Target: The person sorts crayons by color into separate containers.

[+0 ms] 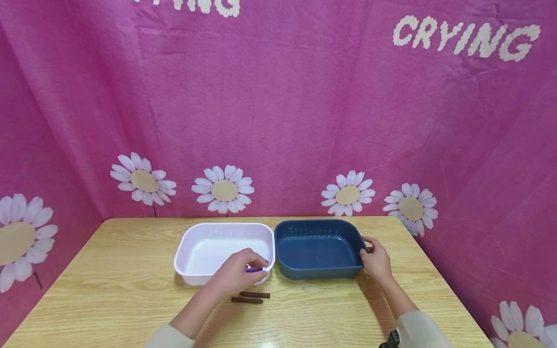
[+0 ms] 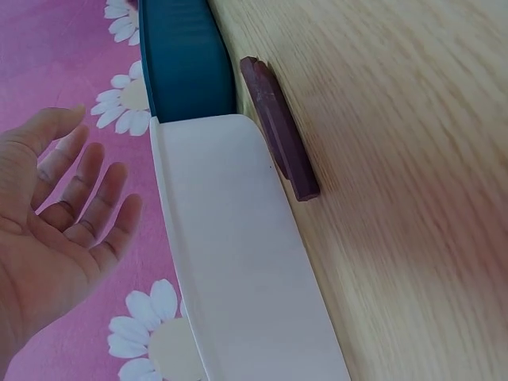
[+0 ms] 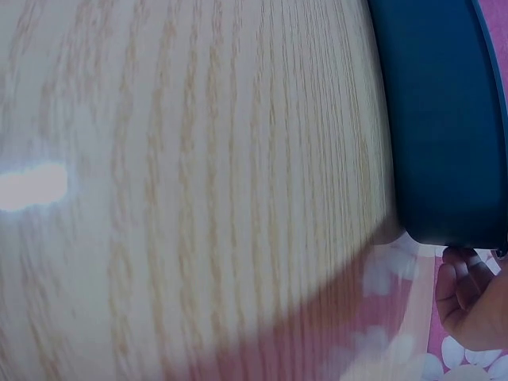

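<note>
A white tub [image 1: 187, 246] and a dark blue tub [image 1: 319, 276] stand side by side on the wooden table [image 1: 122, 290]. My left hand [image 1: 249, 263] hovers over the white tub's front right corner, with a purple crayon [image 1: 255, 269] just at its fingertips. In the left wrist view that hand [image 2: 71, 206] shows a bare palm and straight fingers holding nothing, beside the white tub [image 2: 238, 254]. My right hand [image 1: 372, 256] grips the blue tub's right rim, fingers [image 3: 468, 294] curled under the edge of the blue tub [image 3: 444, 119]. Two brown crayons [image 1: 254, 294] lie on the table in front of the white tub.
One brown crayon [image 2: 278, 127] lies close against the white tub's outer wall, near the blue tub [image 2: 182, 63]. A pink daisy-print cloth [image 1: 278, 121] hangs behind and at both sides of the table. Bare wood stretches left and right of the tubs.
</note>
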Tool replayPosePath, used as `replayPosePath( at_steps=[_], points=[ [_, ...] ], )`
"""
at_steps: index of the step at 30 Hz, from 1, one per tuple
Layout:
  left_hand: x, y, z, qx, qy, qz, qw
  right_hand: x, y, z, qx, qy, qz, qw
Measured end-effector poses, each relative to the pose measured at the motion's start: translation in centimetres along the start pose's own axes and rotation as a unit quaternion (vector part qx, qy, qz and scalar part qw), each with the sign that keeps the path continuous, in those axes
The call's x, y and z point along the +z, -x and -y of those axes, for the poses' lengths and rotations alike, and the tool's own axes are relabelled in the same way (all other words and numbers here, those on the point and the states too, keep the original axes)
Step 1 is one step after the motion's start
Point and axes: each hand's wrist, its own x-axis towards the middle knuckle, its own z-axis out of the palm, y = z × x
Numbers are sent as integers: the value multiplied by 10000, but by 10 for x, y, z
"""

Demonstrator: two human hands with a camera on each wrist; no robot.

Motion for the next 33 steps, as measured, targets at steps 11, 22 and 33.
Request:
replayPosePath(
  at_steps=[11, 22, 33],
  points=[
    [-2, 16, 8, 176, -131, 25, 9998, -3, 1, 1, 25, 17, 64, 10000],
    [-6, 37, 14, -225, -75, 85, 9997, -3, 0, 3, -66, 13, 67, 10000],
    [-9, 52, 33, -245, -335, 367, 9985, -2, 0, 1, -48, 22, 74, 10000]
  ],
)
